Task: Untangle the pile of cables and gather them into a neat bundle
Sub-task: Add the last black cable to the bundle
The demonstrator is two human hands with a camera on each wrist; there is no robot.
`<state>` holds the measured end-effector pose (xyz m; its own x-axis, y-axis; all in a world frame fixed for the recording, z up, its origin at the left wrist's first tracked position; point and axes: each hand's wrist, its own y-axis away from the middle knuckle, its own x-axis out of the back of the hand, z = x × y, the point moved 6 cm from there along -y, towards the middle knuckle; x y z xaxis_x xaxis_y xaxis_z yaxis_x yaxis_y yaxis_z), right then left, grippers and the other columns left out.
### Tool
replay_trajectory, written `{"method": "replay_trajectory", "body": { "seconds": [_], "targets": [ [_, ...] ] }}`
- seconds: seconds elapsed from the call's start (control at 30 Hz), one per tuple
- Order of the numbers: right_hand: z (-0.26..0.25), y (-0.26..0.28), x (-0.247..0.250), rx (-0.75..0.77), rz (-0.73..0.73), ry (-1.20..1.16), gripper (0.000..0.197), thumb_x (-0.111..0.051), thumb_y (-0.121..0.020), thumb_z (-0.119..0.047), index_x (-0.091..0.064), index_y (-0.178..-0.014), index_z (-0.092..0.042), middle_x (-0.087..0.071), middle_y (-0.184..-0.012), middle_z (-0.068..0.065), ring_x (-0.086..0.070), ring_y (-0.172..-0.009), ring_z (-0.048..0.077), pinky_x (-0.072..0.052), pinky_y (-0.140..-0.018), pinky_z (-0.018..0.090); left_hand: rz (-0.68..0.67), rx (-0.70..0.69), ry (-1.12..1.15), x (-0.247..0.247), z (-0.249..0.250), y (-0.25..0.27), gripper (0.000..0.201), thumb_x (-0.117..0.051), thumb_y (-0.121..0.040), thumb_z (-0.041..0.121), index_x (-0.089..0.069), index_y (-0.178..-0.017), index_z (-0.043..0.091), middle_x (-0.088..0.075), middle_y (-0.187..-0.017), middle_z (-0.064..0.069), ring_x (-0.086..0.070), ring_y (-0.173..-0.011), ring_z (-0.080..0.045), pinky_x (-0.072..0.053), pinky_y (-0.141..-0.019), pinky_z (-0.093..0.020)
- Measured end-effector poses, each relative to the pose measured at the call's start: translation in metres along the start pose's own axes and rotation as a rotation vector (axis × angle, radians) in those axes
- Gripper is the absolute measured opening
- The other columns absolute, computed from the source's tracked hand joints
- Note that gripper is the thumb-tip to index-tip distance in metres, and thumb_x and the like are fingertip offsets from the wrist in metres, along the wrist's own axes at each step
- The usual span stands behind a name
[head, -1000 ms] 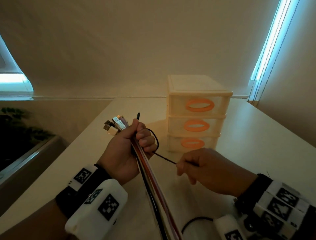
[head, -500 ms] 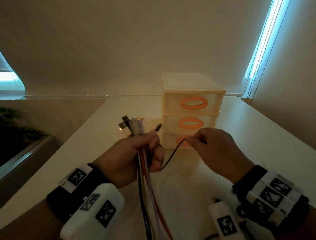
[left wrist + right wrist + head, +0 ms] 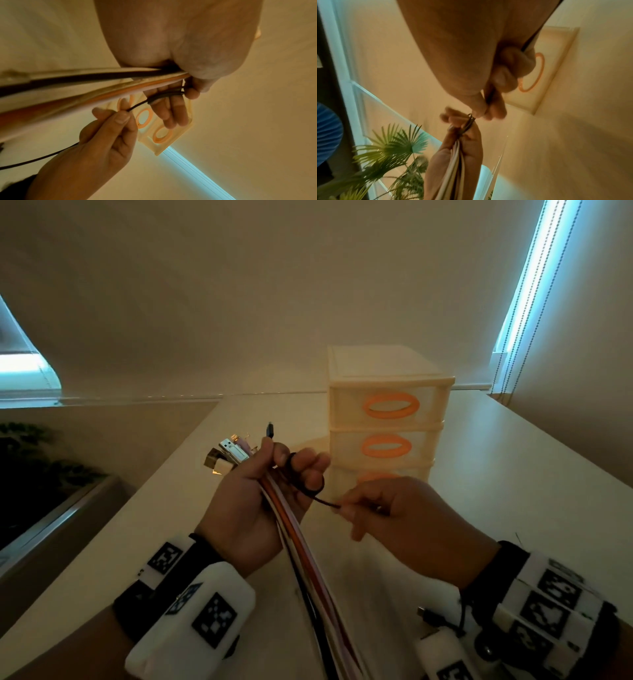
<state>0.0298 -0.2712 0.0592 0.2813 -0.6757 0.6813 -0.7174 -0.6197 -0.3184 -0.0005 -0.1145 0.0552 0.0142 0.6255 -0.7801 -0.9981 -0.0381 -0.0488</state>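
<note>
My left hand (image 3: 260, 494) grips a bundle of cables (image 3: 301, 546) in white, orange, red and black, held above the table. Their plugs (image 3: 227, 455) stick out past the thumb, and the strands (image 3: 72, 86) trail down toward me. A thin black cable (image 3: 308, 489) loops around my left fingers, its small plug (image 3: 270, 430) pointing up. My right hand (image 3: 387, 511) pinches this thin cable (image 3: 137, 106) between thumb and fingertips just right of the left hand. The cable runs on under my right palm (image 3: 529, 42). Its other plug (image 3: 426, 616) lies by my right wrist.
A cream three-drawer organiser (image 3: 387, 419) with orange handles stands on the pale table (image 3: 513, 474) just behind my hands. A wall with a blind cord (image 3: 510, 313) is at the right. The table's left edge drops to a ledge with a plant (image 3: 390, 146).
My right hand came down and toward me, drawing the thin black cable around the left fingers. The left hand turned so the plugs point up and to the left again.
</note>
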Motion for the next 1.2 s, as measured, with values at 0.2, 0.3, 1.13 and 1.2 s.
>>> {"method": "replay_trajectory", "body": {
  "seconds": [0.2,0.3,1.13,1.2],
  "targets": [
    [0.000,0.002,-0.006,0.012,-0.050,-0.046,0.013,-0.062,-0.095,-0.034,-0.074,-0.091,-0.033,-0.069,-0.075,-0.008,-0.064,-0.071,0.007,-0.056,-0.073,0.027,0.040,-0.005,-0.018,0.010,0.002,-0.006,0.041,-0.042,-0.106,0.034,-0.049,-0.070,0.014,-0.041,-0.066,0.001,-0.045,-0.057,-0.014,-0.041,-0.052,-0.023],
    [0.010,0.002,-0.007,-0.063,-0.277,-0.034,0.018,-0.057,-0.101,-0.030,-0.074,-0.099,-0.032,-0.070,-0.073,-0.010,-0.065,-0.071,0.006,-0.053,-0.076,0.021,0.017,-0.011,0.021,0.008,0.006,-0.008,0.041,-0.041,-0.106,0.033,-0.047,-0.070,0.014,-0.039,-0.064,0.003,-0.044,-0.054,-0.012,-0.040,-0.051,-0.022],
    [-0.021,0.008,0.000,0.236,0.079,-0.110,0.030,-0.060,-0.099,-0.014,-0.070,-0.125,-0.026,-0.070,-0.082,-0.016,-0.066,-0.082,0.003,-0.049,-0.076,0.011,-0.103,0.084,-0.144,-0.008,-0.012,0.005,0.038,-0.039,-0.105,0.039,-0.046,-0.077,0.013,-0.070,-0.118,-0.021,-0.069,-0.110,-0.029,-0.055,-0.098,-0.037],
    [-0.009,0.006,-0.008,0.107,-0.078,-0.149,0.033,-0.060,-0.099,-0.016,-0.067,-0.126,-0.033,-0.071,-0.075,-0.014,-0.064,-0.073,-0.001,-0.045,-0.072,0.008,-0.018,0.044,-0.063,-0.005,-0.007,0.004,0.039,-0.039,-0.105,0.038,-0.045,-0.077,0.012,-0.071,-0.116,-0.022,-0.067,-0.116,-0.034,-0.057,-0.092,-0.034]
  ]
}}
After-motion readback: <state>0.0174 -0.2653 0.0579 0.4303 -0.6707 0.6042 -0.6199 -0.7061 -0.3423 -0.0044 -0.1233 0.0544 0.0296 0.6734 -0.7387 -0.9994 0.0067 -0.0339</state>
